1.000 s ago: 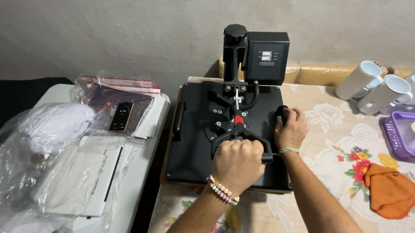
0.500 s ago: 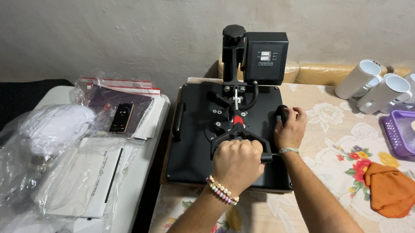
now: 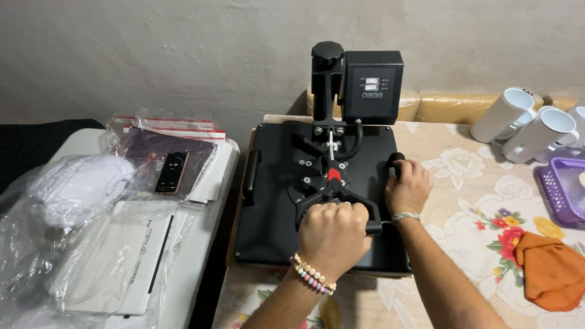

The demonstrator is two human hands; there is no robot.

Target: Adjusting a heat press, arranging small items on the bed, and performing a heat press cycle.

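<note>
Nearest the camera, the left hand point(image 3: 334, 239) is wrapping its fingers point(image 3: 340, 212) tight around the black lever point(image 3: 338, 202) of the heat press point(image 3: 320, 190), a bead bracelet point(image 3: 311, 274) sitting on its wrist. Just right of it, the right hand point(image 3: 408, 186) is gripping the small side handle point(image 3: 395, 163) at the right edge of the press, fingers closed around it. Compared with a second ago, neither hand is moving: the lever is staying down, the top plate lying flat and closed over the bed, so the press looks clamped and being held there.

The press is sitting on the floral desk point(image 3: 467, 195), near its left edge, with its control box point(image 3: 372, 85) standing at the far side against the wall.

To the right, an orange cloth point(image 3: 551, 271) is lying near, a purple tray point(image 3: 577, 189) further off, and white mugs point(image 3: 537, 128) lying far right. To the left, on a white desk point(image 3: 197, 249), bagged white fabric point(image 3: 80, 189) and a phone point(image 3: 171, 172) are resting. Nothing is crowding the lever or the hands.
</note>
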